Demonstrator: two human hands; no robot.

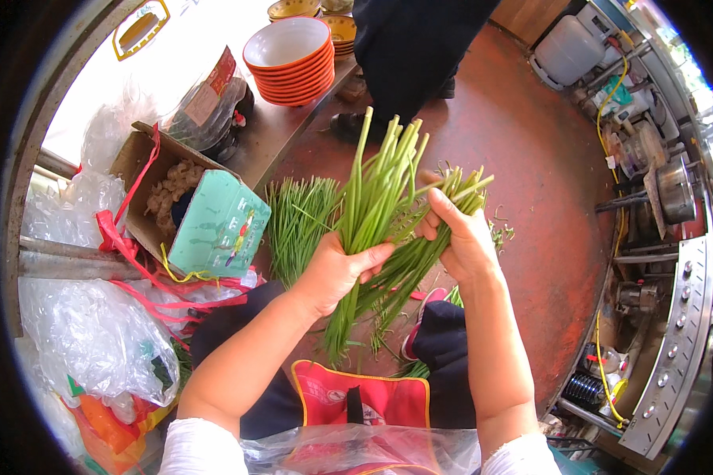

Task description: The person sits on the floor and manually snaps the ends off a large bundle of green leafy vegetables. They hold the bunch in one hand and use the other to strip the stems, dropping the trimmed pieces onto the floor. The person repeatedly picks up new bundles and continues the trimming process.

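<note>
My left hand (346, 270) grips a thick bundle of green stalks (380, 184), probably garlic chives, with the pale cut ends pointing away from me. A second bundle of thinner stalks (401, 276) is in my right hand (460, 231), its ends fanned out past thumb and fingers. The two bundles touch and partly overlap between my hands. Beyond my left hand, a pile of the same greens (300, 228) lies on the floor with its cut ends lined up. Short trimmings (502, 234) are scattered on the floor beside my right wrist. A red apron (327, 395) covers my lap.
At left stand an open cardboard box (220, 225) and clear plastic bags (95, 338) with red ties. Stacked orange bowls (288, 65) sit on a metal shelf. Another person's dark trouser leg (413, 53) is ahead. A stove (668, 350), pot (676, 190) and gas cylinder (570, 50) line the right.
</note>
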